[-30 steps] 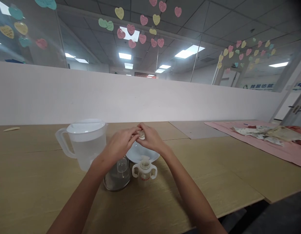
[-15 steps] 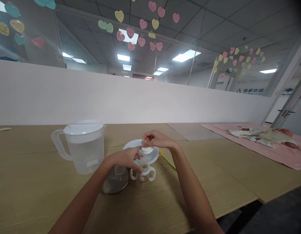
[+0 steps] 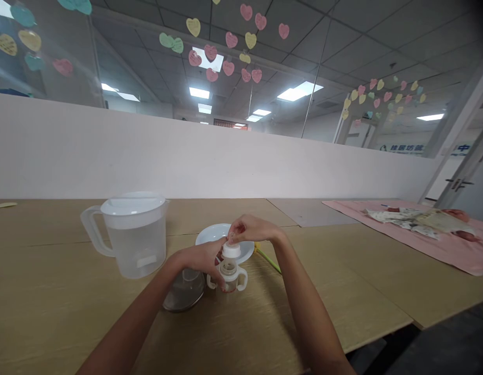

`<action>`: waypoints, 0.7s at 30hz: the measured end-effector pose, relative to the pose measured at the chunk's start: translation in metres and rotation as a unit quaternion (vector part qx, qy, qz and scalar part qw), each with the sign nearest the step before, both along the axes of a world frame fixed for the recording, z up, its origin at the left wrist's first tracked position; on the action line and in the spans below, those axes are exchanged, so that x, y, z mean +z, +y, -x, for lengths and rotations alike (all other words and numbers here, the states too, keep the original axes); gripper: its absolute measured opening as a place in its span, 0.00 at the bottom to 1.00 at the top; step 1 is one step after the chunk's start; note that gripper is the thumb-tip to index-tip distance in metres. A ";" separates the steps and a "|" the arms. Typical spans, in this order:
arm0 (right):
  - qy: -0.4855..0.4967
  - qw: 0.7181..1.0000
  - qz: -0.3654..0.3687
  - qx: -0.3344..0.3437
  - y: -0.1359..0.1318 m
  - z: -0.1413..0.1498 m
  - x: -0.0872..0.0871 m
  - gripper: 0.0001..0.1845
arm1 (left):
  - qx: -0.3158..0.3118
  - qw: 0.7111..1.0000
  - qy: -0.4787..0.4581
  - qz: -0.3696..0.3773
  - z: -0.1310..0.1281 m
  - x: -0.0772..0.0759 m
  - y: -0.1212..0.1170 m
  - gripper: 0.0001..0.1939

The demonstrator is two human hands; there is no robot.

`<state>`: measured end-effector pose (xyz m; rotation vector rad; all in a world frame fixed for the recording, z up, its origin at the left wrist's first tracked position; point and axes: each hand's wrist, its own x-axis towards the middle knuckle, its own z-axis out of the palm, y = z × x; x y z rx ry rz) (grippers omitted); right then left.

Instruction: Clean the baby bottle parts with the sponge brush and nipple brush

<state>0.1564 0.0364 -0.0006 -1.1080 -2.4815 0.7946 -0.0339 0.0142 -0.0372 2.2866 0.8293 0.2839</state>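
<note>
A small baby bottle (image 3: 227, 275) with two white handles stands on the wooden table (image 3: 69, 302). My left hand (image 3: 200, 259) is closed around the bottle's left side, holding it. My right hand (image 3: 251, 228) pinches the teat of the white nipple cap (image 3: 231, 250), which sits on the bottle's neck. A white plate (image 3: 212, 234) lies just behind the bottle. A clear dome cap (image 3: 185, 287) rests on a round metal lid left of the bottle, partly hidden by my left wrist.
A lidded clear plastic pitcher (image 3: 129, 235) of water stands to the left. A green and yellow stick (image 3: 268, 256) lies right of the plate. A pink cloth (image 3: 440, 242) with papers covers the far right. A white partition (image 3: 186, 156) runs behind the table.
My hands came apart from above the plate. The left hand dropped to grip the bottle, and the right hand brought the nipple cap down onto the bottle's neck.
</note>
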 end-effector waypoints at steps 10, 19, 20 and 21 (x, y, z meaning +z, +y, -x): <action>-0.046 0.998 -0.021 0.036 -0.013 0.003 0.008 0.16 | 0.004 1.000 0.027 -0.009 0.000 0.004 -0.002 0.42; -0.047 0.996 -0.050 0.061 -0.019 0.005 0.010 0.14 | 0.006 0.997 0.082 -0.013 0.000 0.006 -0.003 0.23; -0.047 0.996 -0.053 0.062 -0.020 0.004 0.011 0.14 | 0.003 0.997 0.079 -0.012 0.000 0.006 -0.003 0.24; -0.046 0.995 -0.056 0.063 -0.021 0.004 0.011 0.13 | 0.000 0.997 0.076 -0.012 0.000 0.006 -0.003 0.24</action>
